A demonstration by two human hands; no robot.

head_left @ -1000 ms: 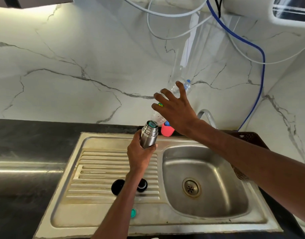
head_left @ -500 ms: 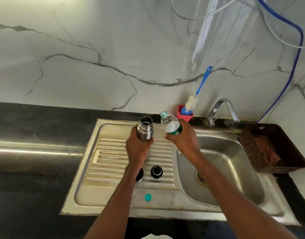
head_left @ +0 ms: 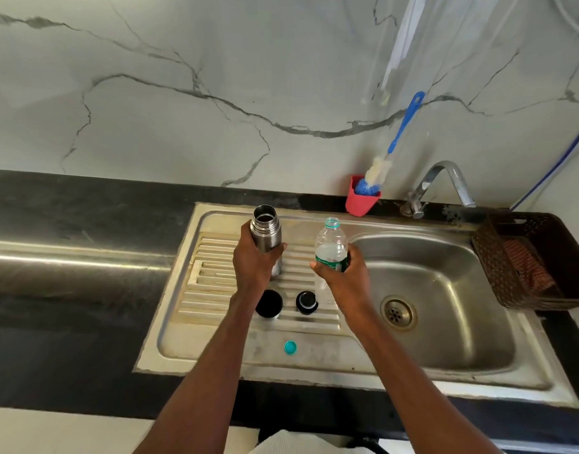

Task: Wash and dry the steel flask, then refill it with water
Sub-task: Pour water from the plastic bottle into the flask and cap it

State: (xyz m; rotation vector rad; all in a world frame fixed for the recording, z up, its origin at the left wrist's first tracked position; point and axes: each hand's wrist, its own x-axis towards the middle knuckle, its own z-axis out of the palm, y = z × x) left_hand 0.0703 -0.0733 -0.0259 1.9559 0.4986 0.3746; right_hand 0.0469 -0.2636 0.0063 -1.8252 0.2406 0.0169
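Over the drainboard (head_left: 216, 257), left hand (head_left: 253, 267) grips flask (head_left: 265, 232); right hand (head_left: 343, 273) grips bottle (head_left: 330, 244).

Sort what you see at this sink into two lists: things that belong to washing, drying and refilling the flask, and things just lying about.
Belongs to the job:
steel flask, open, gripped by the left hand
plastic water bottle, uncapped, held by the right hand
two black flask caps
bottle brush
tap

Lying about:
teal bottle cap
brown basket
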